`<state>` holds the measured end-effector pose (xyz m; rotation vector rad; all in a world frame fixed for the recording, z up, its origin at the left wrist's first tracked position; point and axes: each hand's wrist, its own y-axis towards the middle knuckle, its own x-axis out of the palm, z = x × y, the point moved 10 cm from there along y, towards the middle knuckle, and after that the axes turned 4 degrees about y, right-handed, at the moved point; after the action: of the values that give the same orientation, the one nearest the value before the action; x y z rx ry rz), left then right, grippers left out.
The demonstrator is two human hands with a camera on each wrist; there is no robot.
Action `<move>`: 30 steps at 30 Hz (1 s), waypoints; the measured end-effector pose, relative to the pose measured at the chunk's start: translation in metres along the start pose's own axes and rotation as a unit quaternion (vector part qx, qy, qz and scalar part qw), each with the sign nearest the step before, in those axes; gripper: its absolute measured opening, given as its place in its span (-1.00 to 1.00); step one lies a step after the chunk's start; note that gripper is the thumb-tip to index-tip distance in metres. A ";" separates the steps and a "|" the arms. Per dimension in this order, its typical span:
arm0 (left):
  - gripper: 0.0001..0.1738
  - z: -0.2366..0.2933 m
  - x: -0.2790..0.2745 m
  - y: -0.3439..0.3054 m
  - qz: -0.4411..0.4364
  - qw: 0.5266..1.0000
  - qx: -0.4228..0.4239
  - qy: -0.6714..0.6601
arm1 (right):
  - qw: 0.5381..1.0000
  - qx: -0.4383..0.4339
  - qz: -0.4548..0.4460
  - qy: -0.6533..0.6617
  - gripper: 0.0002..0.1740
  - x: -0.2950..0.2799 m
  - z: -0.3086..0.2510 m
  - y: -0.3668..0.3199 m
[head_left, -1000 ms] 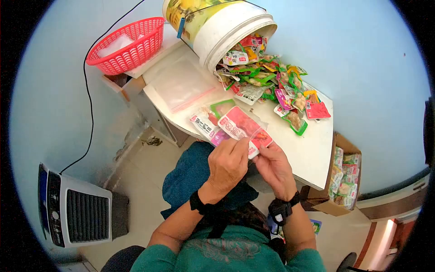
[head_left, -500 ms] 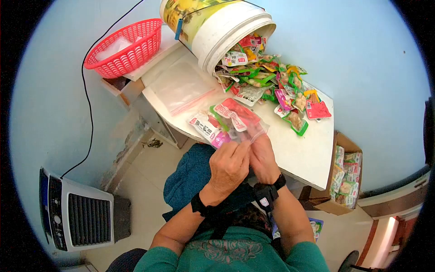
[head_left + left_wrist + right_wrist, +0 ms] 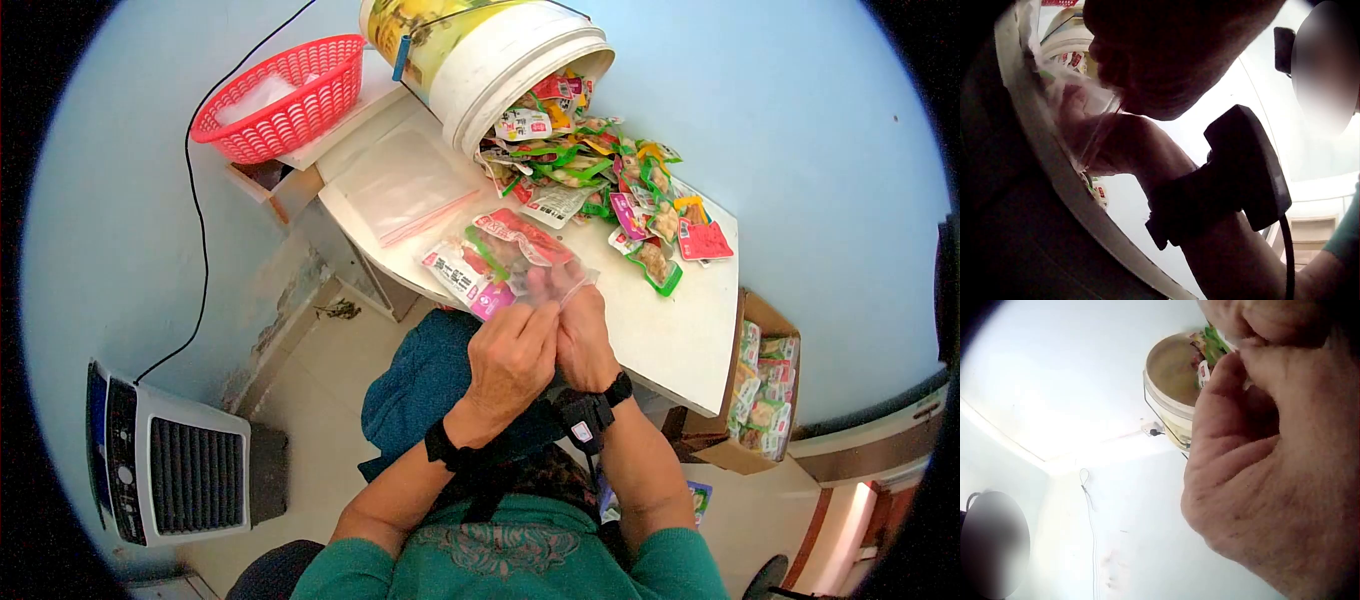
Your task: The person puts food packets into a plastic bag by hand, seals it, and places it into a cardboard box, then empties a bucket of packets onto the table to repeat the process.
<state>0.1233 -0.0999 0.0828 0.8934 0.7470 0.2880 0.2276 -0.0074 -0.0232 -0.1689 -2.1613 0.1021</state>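
A clear plastic bag [image 3: 578,278] is held at the table's near edge in the head view. Its film covers a red packet [image 3: 525,236]; beside that lie a white and purple packet [image 3: 462,278] and a green-edged one. With curled fingers, my left hand [image 3: 508,362] pinches the bag's near edge. My right hand [image 3: 583,340] is inside the bag mouth, its extended fingers showing through the film against the red packet. The left wrist view also has my right hand [image 3: 1129,140] partly behind the film. Two hands meet in the right wrist view, their contact partly hidden.
A tipped bucket [image 3: 500,80] spills many small packets [image 3: 570,165] over the back of the white table [image 3: 665,340]. Flat clear bags [image 3: 405,190] lie at left, near a red basket [image 3: 335,95]. An open carton [image 3: 730,455] of packets stands at right, below the tabletop.
The red packet has moved up and left, under the bag's film. My right hand, earlier pinching its lower end, has shifted left with its fingers extended into the bag. My left hand still pinches.
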 end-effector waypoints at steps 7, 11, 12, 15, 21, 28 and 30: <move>-0.77 0.000 -0.002 0.001 -0.011 1.000 -0.009 0.006 | 0.994 0.004 -0.006 -0.107 -0.71 -0.010 -0.031 -0.024; -0.76 0.000 -0.001 -0.001 -0.026 1.000 -0.008 0.014 | 0.963 0.009 0.038 -0.265 -0.71 -0.029 -0.083 -0.036; -0.76 0.000 -0.001 -0.002 -0.025 1.000 -0.006 0.010 | 0.945 -0.022 0.037 -0.323 -0.70 -0.031 -0.106 -0.035; -0.76 -0.001 -0.001 -0.003 -0.019 1.000 -0.004 0.002 | 0.812 -0.063 0.069 -0.576 -0.56 -0.047 -0.159 -0.024; -0.77 0.002 -0.002 -0.002 -0.025 1.000 -0.003 0.002 | 0.450 -0.284 -0.082 -0.843 -0.36 -0.045 -0.163 -0.003; -0.78 0.001 -0.002 -0.001 -0.025 1.000 -0.004 0.013 | 0.468 -0.182 -0.065 -0.862 -0.46 -0.036 -0.159 -0.019; -0.78 0.002 -0.002 0.000 -0.024 1.000 -0.005 0.016 | 0.457 -0.159 -0.065 -0.873 -0.51 -0.027 -0.158 -0.034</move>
<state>0.1232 -0.1024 0.0842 0.8629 0.7952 0.2639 0.3708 -0.0440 0.0477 -0.0628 -4.3117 -0.4816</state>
